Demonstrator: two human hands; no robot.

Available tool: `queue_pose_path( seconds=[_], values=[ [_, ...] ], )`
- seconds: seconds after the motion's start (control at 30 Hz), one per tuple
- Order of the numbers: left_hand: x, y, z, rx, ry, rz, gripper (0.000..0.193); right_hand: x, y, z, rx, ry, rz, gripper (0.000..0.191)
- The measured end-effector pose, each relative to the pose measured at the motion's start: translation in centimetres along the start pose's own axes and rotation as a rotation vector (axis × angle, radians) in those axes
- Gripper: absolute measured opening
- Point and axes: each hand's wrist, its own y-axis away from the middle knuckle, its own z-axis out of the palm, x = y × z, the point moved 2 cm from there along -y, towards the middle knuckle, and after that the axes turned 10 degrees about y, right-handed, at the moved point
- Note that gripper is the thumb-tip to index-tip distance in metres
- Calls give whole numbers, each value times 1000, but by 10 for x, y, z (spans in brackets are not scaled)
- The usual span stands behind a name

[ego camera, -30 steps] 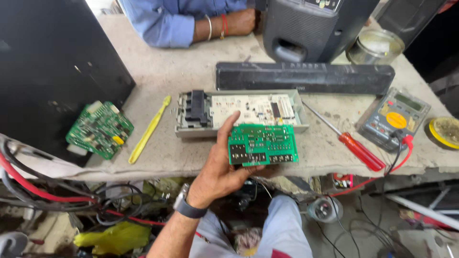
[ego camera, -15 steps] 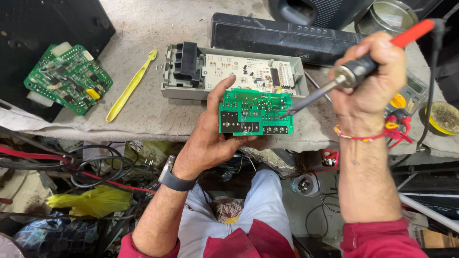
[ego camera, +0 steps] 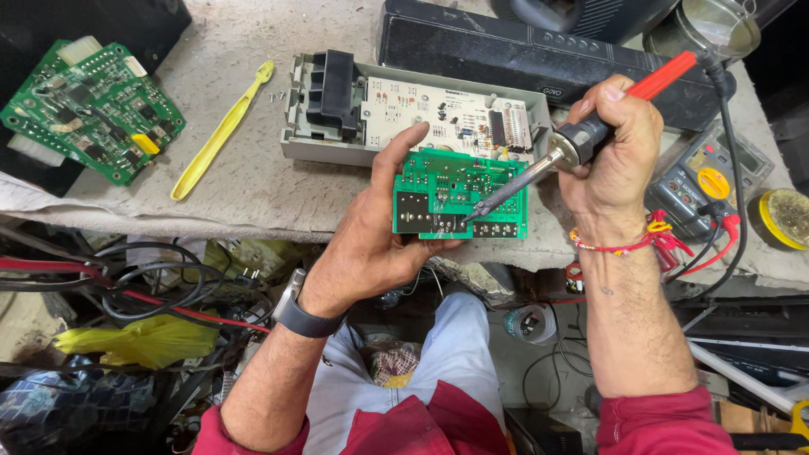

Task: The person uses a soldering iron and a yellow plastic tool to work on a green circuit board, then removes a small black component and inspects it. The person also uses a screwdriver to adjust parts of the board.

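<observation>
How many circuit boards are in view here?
3: a green board in the left hand, a green board at far left, a white board inside the grey case.

The workbench [ego camera: 253,181] had a rough, gray, dusty top. Under it, tangled wires [ego camera: 126,282] hung in the dark. The light was bright and even.

Electronics repair workshop, circuit boards [ego camera: 93,108], multimeter [ego camera: 708,181]
</observation>
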Motion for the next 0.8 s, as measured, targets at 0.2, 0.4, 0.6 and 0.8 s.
queue_pose_path(
  seconds=[0.2,0.4,0.6,0.8],
  values=[
    [0,0,-3,-7,23,-13,109,1,1,2,24,51,13,20],
    [-4,-1,-4,4,-11,-16,111,3,-1,2,-18,41,16,25],
    [-6,-1,-6,-29,-6,23,116,-3,-8,13,27,182,196,27],
    [-7,-1,-6,-52,57,-52,116,-11,-11,27,29,235,261,26]
  ],
)
